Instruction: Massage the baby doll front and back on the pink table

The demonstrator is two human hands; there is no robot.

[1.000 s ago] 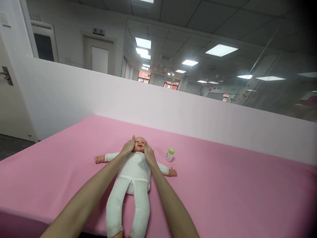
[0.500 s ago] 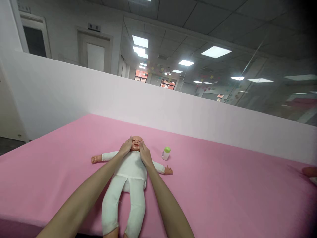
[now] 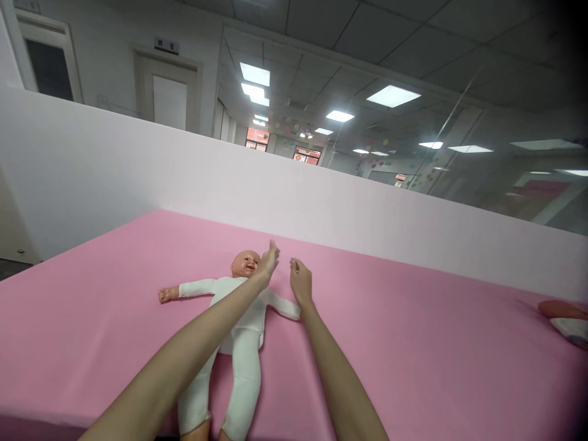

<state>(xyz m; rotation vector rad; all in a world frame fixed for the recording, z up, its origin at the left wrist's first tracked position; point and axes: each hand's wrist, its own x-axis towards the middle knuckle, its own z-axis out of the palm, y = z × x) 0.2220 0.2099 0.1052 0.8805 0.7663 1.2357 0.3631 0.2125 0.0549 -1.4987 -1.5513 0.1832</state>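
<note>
"Doll (image 3: 253, 315) pos?"
"On its back, pink tabletop (image 3: 413, 343). L hand (image 3: 270, 257) nr its head (image 3: 242, 263), fingers loosely extended."
"R hand (image 3: 301, 282)?"
"Nr doll's arm (image 3: 282, 307), fingers curled; can't tell if gripping sth."

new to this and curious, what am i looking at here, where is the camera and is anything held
There's no machine here, only a person working bare-handed. Every picture comes from one camera worn on the head, looking forward and down. On the pink surface lies a doll in white, face up; an orange and white thing shows at the right edge. The left hand is beside the doll's face; the right hand, curled, is by a sleeve. I see nothing held, but the right hand could be hiding something.
</note>
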